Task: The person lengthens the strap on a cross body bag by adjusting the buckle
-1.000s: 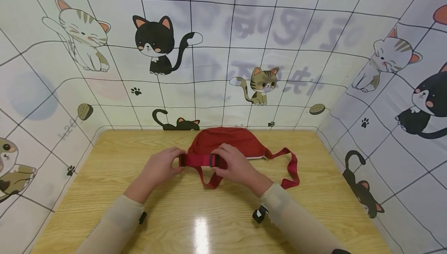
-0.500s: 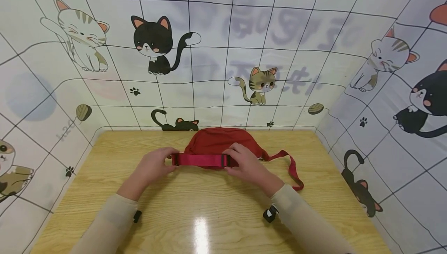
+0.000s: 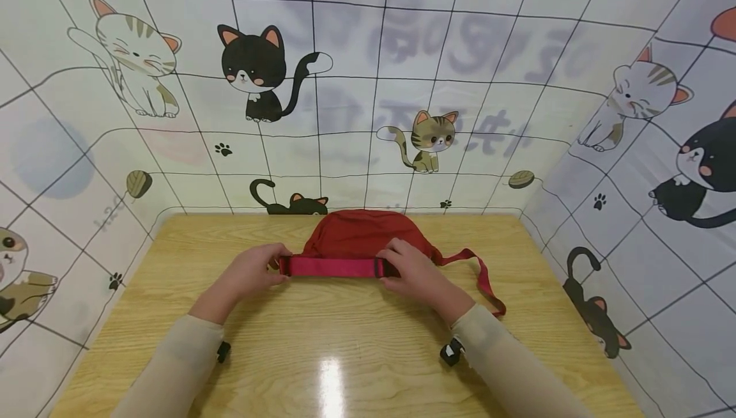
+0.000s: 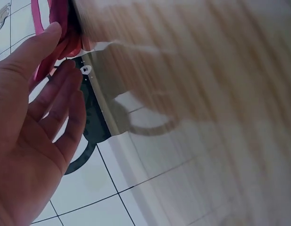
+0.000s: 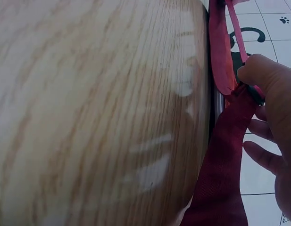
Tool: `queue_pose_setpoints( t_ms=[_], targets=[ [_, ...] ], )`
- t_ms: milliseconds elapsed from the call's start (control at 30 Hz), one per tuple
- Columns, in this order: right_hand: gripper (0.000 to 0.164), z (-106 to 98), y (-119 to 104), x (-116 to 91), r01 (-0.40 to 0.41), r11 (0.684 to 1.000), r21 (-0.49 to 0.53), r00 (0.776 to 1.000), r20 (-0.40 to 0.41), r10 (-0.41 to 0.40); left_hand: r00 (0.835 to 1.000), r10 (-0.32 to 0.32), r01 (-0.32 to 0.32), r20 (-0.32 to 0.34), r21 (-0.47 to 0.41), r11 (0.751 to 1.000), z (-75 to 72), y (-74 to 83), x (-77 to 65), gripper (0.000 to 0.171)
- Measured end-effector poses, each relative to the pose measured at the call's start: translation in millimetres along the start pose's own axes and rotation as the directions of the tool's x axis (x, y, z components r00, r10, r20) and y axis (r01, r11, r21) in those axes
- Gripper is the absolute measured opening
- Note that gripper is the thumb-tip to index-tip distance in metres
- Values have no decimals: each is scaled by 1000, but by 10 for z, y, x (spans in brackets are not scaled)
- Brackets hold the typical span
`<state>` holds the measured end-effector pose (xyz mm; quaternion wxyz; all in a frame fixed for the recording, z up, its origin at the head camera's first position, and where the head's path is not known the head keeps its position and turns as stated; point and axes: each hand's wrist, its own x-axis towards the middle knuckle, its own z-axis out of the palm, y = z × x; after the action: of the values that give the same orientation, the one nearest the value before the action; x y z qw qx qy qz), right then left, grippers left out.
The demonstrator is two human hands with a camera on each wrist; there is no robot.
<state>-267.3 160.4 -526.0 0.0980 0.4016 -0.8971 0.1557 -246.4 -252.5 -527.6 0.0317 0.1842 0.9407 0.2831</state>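
Observation:
A red waist bag lies at the back of the table. In front of it, a crimson strap runs taut from hand to hand. My left hand pinches the strap's left end; the left wrist view shows the thumb over the webbing, other fingers loosely bent. At the right end, my right hand pinches the strap by a dark slide buckle. In the right wrist view its thumb presses on the buckle, and a wide piece of strap hangs from there.
The strap's loose part curls over the wooden table to the right of the bag. A cat-printed wall covering rises close behind the bag and on both sides. Small black devices sit at the wrists.
My hands have moved apart, left hand leftward and right hand rightward. The strap stretch between them has lengthened, and the loop that hung below it is gone from view.

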Motion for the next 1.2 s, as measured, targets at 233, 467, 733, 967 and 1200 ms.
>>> queue_pose_setpoints(
  t_ms=[233,467,733,967,1200],
  targets=[
    [42,1,-19,26,-61,998,-29,992,113,64,1000,-10,10,29,23,1000,21,-40,9,40],
    [43,-13,-67,60,-72,996,-56,984,157,80,1000,1,-3,22,88,996,30,-47,-6,38],
    [44,9,-59,52,-91,993,-76,978,179,104,999,-20,14,26,191,981,28,0,-16,37],
    [42,16,-51,39,-94,995,-46,980,171,100,999,-41,33,29,233,972,55,-47,17,41],
    [45,49,-98,13,-112,993,46,983,152,104,999,-46,41,23,170,985,71,-74,30,47]
  ],
)
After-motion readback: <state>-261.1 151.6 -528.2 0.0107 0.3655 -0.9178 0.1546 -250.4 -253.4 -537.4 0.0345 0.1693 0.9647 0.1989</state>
